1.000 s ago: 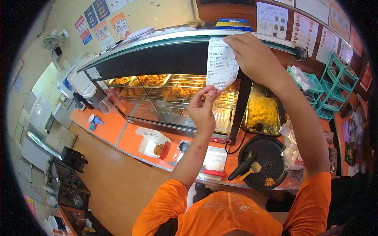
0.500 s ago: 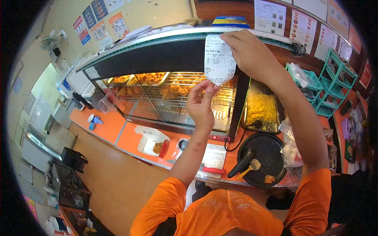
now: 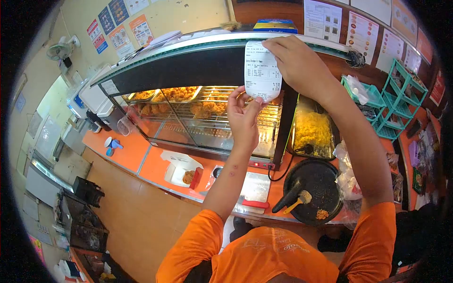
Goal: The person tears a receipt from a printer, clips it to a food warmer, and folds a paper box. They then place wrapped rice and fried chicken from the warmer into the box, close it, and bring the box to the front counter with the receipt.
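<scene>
A white printed receipt (image 3: 262, 70) hangs upright in front of the upper front edge of the glass food warmer (image 3: 177, 70). My right hand (image 3: 298, 63) grips its top right corner, fingers closed. Lower down, my left hand (image 3: 244, 115) pinches the receipt's bottom edge, its thumb in front and its fingers around the left side. Whether the receipt touches the cabinet, I cannot tell. Behind it, fried chicken pieces (image 3: 207, 109) lie on a wire rack, with trays of fried food (image 3: 177, 94) beside them.
An open white box (image 3: 176, 172) with a fried piece stands on the orange counter (image 3: 123, 153). Nearer me are a red-handled cleaver (image 3: 255, 204) and a black stone mortar (image 3: 325, 188) with a pestle and yellow spatula. A tray of yellow food (image 3: 312, 129) and green racks (image 3: 401, 101) are to the right.
My left hand has moved slightly up, and its thumb now overlaps the receipt's lower edge. The right hand and the receipt have barely shifted.
</scene>
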### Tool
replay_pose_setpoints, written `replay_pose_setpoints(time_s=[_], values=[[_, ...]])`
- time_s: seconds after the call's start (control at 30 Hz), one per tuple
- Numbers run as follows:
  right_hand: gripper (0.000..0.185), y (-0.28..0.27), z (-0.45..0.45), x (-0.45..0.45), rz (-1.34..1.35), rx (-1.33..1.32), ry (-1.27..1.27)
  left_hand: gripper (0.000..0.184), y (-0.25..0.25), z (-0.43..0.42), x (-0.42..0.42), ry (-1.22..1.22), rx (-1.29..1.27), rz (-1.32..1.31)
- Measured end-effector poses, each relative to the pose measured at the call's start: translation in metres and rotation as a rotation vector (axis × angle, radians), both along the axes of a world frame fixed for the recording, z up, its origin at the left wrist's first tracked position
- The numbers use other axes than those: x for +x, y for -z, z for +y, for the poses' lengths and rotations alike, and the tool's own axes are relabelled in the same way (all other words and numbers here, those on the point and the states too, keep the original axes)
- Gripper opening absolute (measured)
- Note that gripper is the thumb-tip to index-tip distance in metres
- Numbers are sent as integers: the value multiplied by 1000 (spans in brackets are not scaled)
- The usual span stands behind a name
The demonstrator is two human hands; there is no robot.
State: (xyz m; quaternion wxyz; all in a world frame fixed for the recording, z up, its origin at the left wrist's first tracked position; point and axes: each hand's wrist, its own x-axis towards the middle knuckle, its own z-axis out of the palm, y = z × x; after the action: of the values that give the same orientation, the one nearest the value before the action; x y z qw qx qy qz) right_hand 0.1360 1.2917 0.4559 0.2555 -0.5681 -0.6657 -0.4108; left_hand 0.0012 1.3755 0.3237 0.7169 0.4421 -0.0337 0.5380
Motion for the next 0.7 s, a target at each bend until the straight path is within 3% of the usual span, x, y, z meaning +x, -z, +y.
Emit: replay_pose_setpoints(time_s=[0.27,0.33,0.43,0.47,0.53,0.63,0.7], values=[[35,2,1,0,93,-50,-7,34,27,12,-13,-127,69,76],[35,-29,-19,-65,545,-344,266,28,60,14,-40,-197,61,123],[33,-15,-23,-66,408,-227,120,16,149,16,-91,-244,53,334],[33,-5,-19,-46,422,-250,107,15,185,18,-113,-312,-24,410],[31,9,-4,-5,-149,285,-3,16,247,29,-169,-467,-164,537],[27,40,-28,-21,232,325,-152,20,348,86,-274,-941,-241,860],[25,83,-40,-49,386,346,-217,20,335,113,-321,-1298,-93,1080]])
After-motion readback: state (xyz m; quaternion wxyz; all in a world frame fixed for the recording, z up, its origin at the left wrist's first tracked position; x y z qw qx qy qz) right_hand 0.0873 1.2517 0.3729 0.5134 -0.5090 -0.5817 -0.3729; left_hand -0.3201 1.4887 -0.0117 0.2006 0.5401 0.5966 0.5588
